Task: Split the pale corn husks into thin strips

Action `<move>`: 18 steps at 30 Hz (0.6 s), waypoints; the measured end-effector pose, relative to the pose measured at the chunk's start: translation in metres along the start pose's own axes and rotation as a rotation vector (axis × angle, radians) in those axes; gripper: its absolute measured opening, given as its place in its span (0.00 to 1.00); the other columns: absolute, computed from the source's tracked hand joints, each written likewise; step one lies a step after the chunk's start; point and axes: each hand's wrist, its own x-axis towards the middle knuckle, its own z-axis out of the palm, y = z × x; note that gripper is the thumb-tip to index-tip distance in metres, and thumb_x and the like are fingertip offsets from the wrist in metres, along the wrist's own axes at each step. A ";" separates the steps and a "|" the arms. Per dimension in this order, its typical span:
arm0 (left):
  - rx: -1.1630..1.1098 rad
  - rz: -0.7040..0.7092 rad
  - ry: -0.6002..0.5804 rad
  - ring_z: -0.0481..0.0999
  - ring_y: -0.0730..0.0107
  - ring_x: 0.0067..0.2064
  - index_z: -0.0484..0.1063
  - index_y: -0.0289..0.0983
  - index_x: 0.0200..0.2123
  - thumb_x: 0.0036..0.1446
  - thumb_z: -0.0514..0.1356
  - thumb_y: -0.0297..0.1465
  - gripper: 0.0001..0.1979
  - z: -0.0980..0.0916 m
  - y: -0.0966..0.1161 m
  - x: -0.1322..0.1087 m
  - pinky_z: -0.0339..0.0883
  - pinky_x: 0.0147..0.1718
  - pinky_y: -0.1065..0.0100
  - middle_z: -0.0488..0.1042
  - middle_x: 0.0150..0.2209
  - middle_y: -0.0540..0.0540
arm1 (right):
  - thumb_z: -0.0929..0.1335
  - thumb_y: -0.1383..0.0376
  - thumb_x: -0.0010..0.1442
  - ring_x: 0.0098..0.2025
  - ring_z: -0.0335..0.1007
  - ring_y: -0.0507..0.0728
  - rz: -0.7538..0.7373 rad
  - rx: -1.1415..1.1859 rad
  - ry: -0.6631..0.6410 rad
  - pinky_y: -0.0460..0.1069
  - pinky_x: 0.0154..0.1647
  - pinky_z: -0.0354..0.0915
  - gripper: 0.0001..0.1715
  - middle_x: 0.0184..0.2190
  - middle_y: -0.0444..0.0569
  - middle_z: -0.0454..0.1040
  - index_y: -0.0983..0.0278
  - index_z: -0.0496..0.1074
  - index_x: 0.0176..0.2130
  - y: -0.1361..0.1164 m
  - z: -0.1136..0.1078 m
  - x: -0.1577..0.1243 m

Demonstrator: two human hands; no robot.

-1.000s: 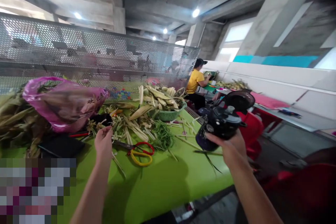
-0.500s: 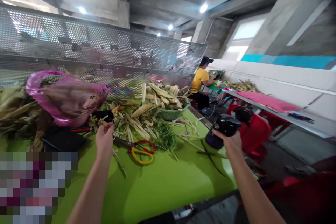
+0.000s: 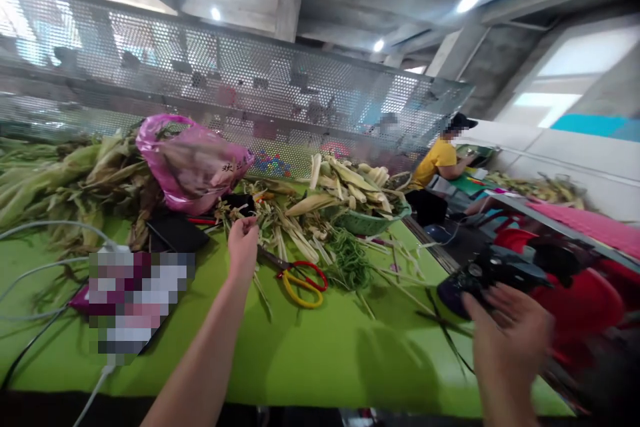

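Observation:
My left hand (image 3: 243,241) hovers over the green table (image 3: 310,353) with its fingers curled shut, right at the edge of a heap of corn husks (image 3: 285,223). Whether it pinches a strip I cannot tell. Red and yellow scissors (image 3: 303,283) lie just to its right. My right hand (image 3: 510,333), blurred, has its fingers spread beside a dark lidded jug (image 3: 480,275) that sits at the table's right edge; the fingertips are at the jug, not wrapped around it.
A pink plastic bag (image 3: 195,163) and long husks (image 3: 60,173) fill the back left. A green basket (image 3: 367,220) of corn stands behind the scissors. White cables (image 3: 50,247) cross the left side. Red chairs (image 3: 585,293) stand right; a person in yellow (image 3: 440,157) sits beyond.
My right hand carried the jug down from the air to the table's right edge and opened its fingers. The view swung left. My left hand stayed by the husks.

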 end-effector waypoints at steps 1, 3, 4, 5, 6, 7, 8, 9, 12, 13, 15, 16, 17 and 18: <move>0.000 0.003 -0.001 0.70 0.73 0.32 0.72 0.34 0.33 0.44 0.60 0.29 0.10 0.000 0.000 0.000 0.62 0.35 0.70 0.72 0.29 0.49 | 0.69 0.53 0.54 0.50 0.69 0.67 -0.137 0.015 -0.142 0.62 0.50 0.65 0.34 0.52 0.63 0.68 0.61 0.64 0.57 -0.018 0.009 -0.011; 0.006 0.005 0.000 0.70 0.73 0.32 0.72 0.34 0.34 0.45 0.59 0.29 0.10 -0.001 0.000 0.000 0.62 0.35 0.70 0.72 0.29 0.50 | 0.66 0.55 0.59 0.55 0.65 0.65 -0.450 -0.021 -0.498 0.63 0.56 0.60 0.26 0.54 0.55 0.69 0.58 0.66 0.56 -0.053 0.033 -0.030; 0.007 0.006 0.002 0.70 0.73 0.32 0.72 0.34 0.34 0.45 0.59 0.29 0.10 -0.002 0.000 0.000 0.62 0.34 0.70 0.72 0.30 0.50 | 0.65 0.56 0.61 0.59 0.61 0.64 -0.567 -0.056 -0.645 0.62 0.58 0.58 0.24 0.57 0.52 0.66 0.56 0.67 0.56 -0.067 0.048 -0.038; 0.006 0.005 0.004 0.69 0.73 0.32 0.72 0.34 0.34 0.46 0.59 0.29 0.10 -0.003 0.000 0.000 0.62 0.34 0.70 0.72 0.30 0.50 | 0.64 0.58 0.62 0.61 0.58 0.64 -0.657 -0.097 -0.749 0.62 0.59 0.57 0.23 0.60 0.50 0.64 0.54 0.67 0.56 -0.076 0.062 -0.044; 0.004 0.003 0.008 0.69 0.73 0.32 0.72 0.34 0.35 0.46 0.59 0.29 0.10 -0.003 -0.001 0.000 0.61 0.34 0.71 0.72 0.30 0.49 | 0.63 0.60 0.63 0.63 0.55 0.63 -0.731 -0.146 -0.848 0.61 0.60 0.56 0.22 0.61 0.48 0.63 0.53 0.68 0.56 -0.081 0.075 -0.048; 0.001 0.001 0.011 0.69 0.73 0.33 0.71 0.34 0.35 0.46 0.58 0.29 0.10 -0.004 -0.002 0.000 0.61 0.35 0.71 0.72 0.30 0.49 | 0.63 0.61 0.63 0.63 0.54 0.63 -0.785 -0.201 -0.913 0.62 0.60 0.56 0.21 0.62 0.47 0.63 0.52 0.70 0.55 -0.080 0.087 -0.049; -0.001 -0.002 0.013 0.70 0.73 0.33 0.71 0.34 0.35 0.46 0.58 0.28 0.10 -0.004 -0.002 0.001 0.61 0.35 0.71 0.72 0.30 0.49 | 0.64 0.62 0.62 0.63 0.55 0.63 -0.821 -0.252 -0.941 0.62 0.60 0.56 0.20 0.61 0.47 0.64 0.53 0.72 0.53 -0.075 0.096 -0.047; -0.001 -0.006 0.015 0.70 0.73 0.33 0.71 0.33 0.35 0.46 0.58 0.28 0.10 -0.004 -0.002 0.001 0.62 0.35 0.71 0.72 0.30 0.49 | 0.64 0.63 0.61 0.62 0.57 0.64 -0.822 -0.317 -0.932 0.62 0.59 0.56 0.19 0.60 0.47 0.66 0.54 0.73 0.51 -0.065 0.103 -0.042; 0.001 -0.005 0.012 0.70 0.72 0.32 0.71 0.34 0.34 0.47 0.57 0.28 0.09 -0.002 -0.001 0.002 0.62 0.35 0.71 0.72 0.30 0.48 | 0.64 0.63 0.59 0.57 0.63 0.68 -0.677 -0.533 -0.776 0.66 0.54 0.59 0.15 0.51 0.53 0.74 0.58 0.77 0.43 -0.031 0.111 -0.016; 0.008 0.000 0.001 0.71 0.72 0.33 0.71 0.34 0.34 0.47 0.57 0.27 0.09 -0.001 0.000 0.001 0.63 0.35 0.71 0.73 0.31 0.48 | 0.65 0.63 0.57 0.55 0.64 0.70 -0.625 -0.589 -0.727 0.67 0.53 0.59 0.15 0.50 0.55 0.74 0.59 0.77 0.42 -0.023 0.110 -0.006; 0.052 0.015 -0.045 0.71 0.71 0.34 0.72 0.35 0.34 0.48 0.57 0.28 0.08 0.002 0.004 -0.002 0.63 0.37 0.70 0.74 0.31 0.47 | 0.65 0.60 0.56 0.54 0.64 0.71 -0.589 -0.573 -0.682 0.67 0.52 0.60 0.18 0.53 0.56 0.71 0.59 0.75 0.45 -0.021 0.108 0.009; 0.124 0.035 -0.110 0.72 0.70 0.34 0.72 0.35 0.34 0.49 0.57 0.28 0.07 0.003 0.007 -0.004 0.63 0.37 0.69 0.74 0.32 0.47 | 0.65 0.59 0.56 0.54 0.65 0.70 -0.591 -0.509 -0.678 0.65 0.52 0.60 0.21 0.54 0.56 0.70 0.60 0.74 0.48 -0.027 0.108 0.013; 0.221 0.058 -0.190 0.72 0.69 0.34 0.73 0.36 0.34 0.51 0.56 0.29 0.07 0.003 0.010 -0.008 0.63 0.36 0.69 0.75 0.32 0.46 | 0.65 0.58 0.56 0.54 0.65 0.68 -0.594 -0.423 -0.676 0.63 0.53 0.60 0.22 0.54 0.55 0.70 0.61 0.72 0.49 -0.037 0.109 0.014; 0.342 0.080 -0.283 0.72 0.68 0.34 0.73 0.37 0.34 0.52 0.56 0.30 0.08 0.003 0.014 -0.012 0.62 0.35 0.68 0.76 0.33 0.46 | 0.64 0.58 0.57 0.54 0.66 0.66 -0.598 -0.330 -0.688 0.61 0.54 0.60 0.22 0.54 0.54 0.70 0.61 0.71 0.50 -0.050 0.112 0.012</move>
